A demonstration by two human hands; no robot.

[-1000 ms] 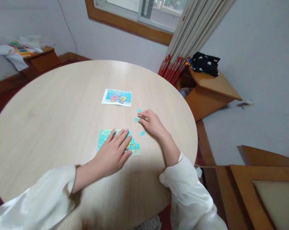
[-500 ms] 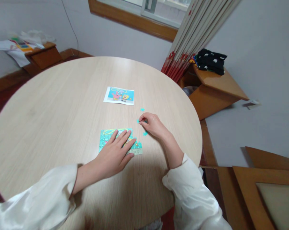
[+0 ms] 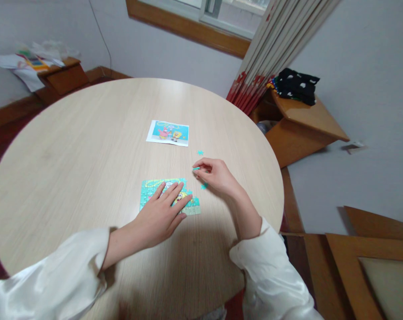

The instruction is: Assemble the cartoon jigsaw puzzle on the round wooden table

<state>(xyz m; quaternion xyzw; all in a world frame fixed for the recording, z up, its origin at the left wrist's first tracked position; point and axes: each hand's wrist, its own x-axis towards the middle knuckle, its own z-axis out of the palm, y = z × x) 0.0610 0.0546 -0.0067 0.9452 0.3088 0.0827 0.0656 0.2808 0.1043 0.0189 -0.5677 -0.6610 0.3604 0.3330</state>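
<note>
A partly assembled teal jigsaw puzzle lies on the round wooden table. My left hand rests flat on it, fingers spread. My right hand hovers just right of the puzzle, thumb and fingers pinched on a small teal puzzle piece. Another loose teal piece lies beyond that hand, and one more peeks out beneath it. A printed cartoon reference picture lies farther back on the table.
A low wooden side table with dark dotted cloth stands right of the table by the curtain. Another wooden stand with papers is at back left. A wooden chair is at lower right.
My right hand pinched a teal piece from the table and lifted it slightly. My left hand stayed flat on the puzzle. The camera shifted a little.
</note>
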